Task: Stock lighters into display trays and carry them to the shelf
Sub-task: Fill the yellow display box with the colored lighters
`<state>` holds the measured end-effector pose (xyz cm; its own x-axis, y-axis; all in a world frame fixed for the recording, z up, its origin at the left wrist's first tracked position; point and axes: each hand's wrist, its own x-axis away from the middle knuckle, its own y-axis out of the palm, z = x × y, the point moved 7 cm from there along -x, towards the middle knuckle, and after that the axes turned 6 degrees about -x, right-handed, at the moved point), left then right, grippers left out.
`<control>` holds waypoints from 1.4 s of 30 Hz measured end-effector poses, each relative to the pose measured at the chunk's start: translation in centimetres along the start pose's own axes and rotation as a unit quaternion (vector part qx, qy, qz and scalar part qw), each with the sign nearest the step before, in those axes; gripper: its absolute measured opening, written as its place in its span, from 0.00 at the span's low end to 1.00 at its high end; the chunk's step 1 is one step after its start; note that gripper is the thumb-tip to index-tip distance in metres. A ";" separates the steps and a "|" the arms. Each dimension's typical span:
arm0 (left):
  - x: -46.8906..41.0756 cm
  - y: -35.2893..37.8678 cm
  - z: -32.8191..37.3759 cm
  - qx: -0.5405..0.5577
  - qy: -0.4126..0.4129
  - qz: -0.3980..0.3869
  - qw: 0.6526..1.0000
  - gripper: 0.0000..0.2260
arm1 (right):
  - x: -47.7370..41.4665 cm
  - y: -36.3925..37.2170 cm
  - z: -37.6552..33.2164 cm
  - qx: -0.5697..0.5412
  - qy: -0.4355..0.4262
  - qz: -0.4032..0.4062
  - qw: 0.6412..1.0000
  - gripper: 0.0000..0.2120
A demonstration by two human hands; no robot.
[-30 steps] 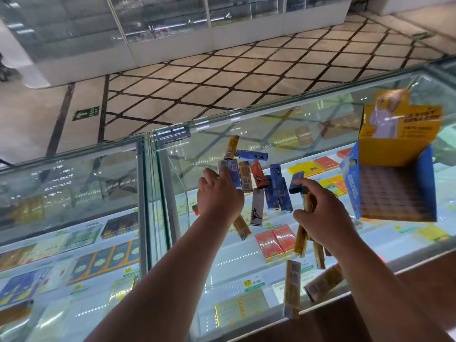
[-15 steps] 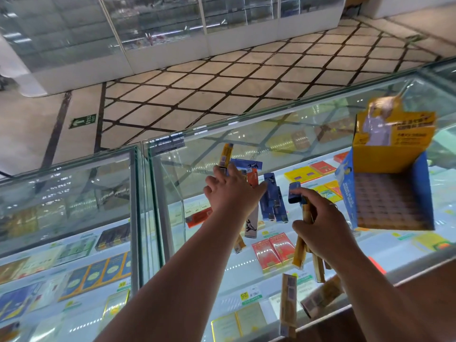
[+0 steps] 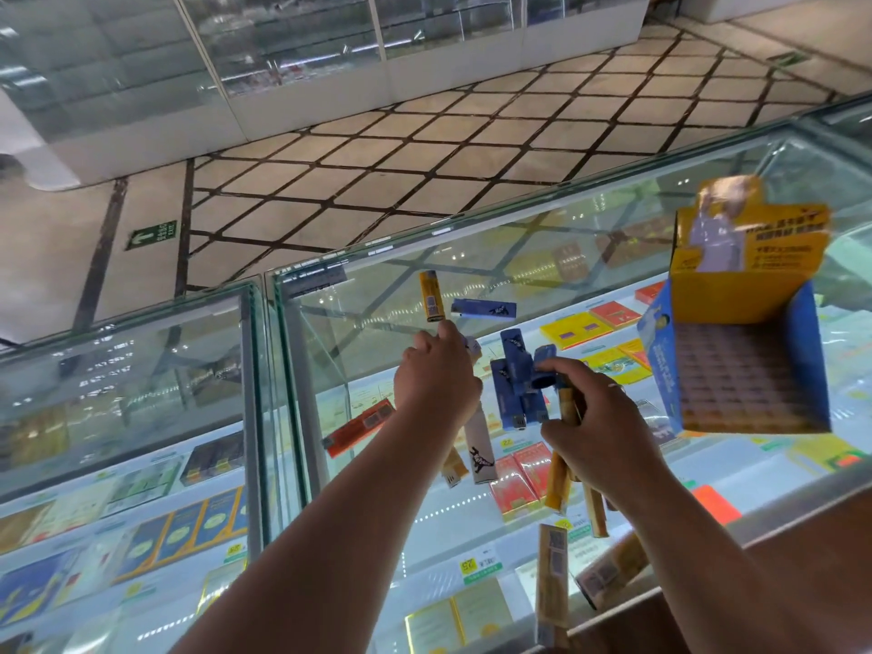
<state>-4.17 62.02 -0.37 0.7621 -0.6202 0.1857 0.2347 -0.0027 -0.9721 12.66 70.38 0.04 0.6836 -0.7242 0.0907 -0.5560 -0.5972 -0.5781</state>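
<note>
Glass counter (image 3: 368, 332), lit from inside. Landmark is the display tray (image 3: 736, 299): yellow back card, blue sides, standing on the glass at the right, its gridded floor turned toward the person.

Nearest, low and left of the tray at the counter's near edge: two tan lighters (image 3: 552, 578) loose on the glass, close together.

Right hand (image 3: 599, 427), just left of the tray and apart from it. Fingers are curled round a bundle of yellow lighters (image 3: 559, 486), whose ends stick out below the fist. Its fingertips also pinch a single dark-blue lighter (image 3: 542, 370) at the top.

Left hand (image 3: 436, 377), farther left of the tray, knuckles up, fingers bent down toward the glass. A pale lighter end shows at the fingertips; cannot tell whether it is gripped. A white lighter (image 3: 481, 448) with a dark animal print lies under the wrist.

Between the hands, left of the tray: a cluster of blue lighters (image 3: 509, 384), overlapping on the glass.

Farther out, up and left of the tray: a far yellow lighter (image 3: 431, 295) and a far blue lighter (image 3: 483, 309), just beside each other.

Beyond the counter, a tiled floor (image 3: 424, 158).
</note>
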 end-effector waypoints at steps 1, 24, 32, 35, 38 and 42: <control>0.3 -0.2 -0.2 0.001 0.014 0.008 1.000 0.25 | 0.0 0.1 -0.2 -0.002 -0.008 0.001 1.000 0.29; 22.4 -1.4 -28.2 0.337 -0.224 0.154 0.901 0.19 | 10.6 20.2 -15.8 -0.133 -0.147 -0.228 0.953 0.29; 31.6 -2.6 -39.4 0.214 -0.327 0.204 0.898 0.20 | 17.5 33.2 -24.0 -0.068 -0.229 -0.320 0.917 0.29; 34.2 -3.8 -42.8 0.172 -0.331 0.253 0.893 0.21 | 19.4 36.9 -26.4 -0.043 -0.260 -0.326 0.908 0.28; 36.1 -3.7 -46.5 0.154 -0.363 0.266 0.880 0.22 | 21.0 39.9 -28.9 -0.018 -0.292 -0.323 0.900 0.28; 37.3 -2.9 -50.0 0.154 -0.390 0.276 0.865 0.25 | 22.3 42.7 -31.2 0.025 -0.326 -0.290 0.899 0.29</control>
<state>-6.57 -0.37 2.19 0.9563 0.2580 -0.1378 -0.2374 0.4093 -0.8810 -10.58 17.95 2.72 0.9928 0.0704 -0.0964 -0.0051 -0.7819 -0.6233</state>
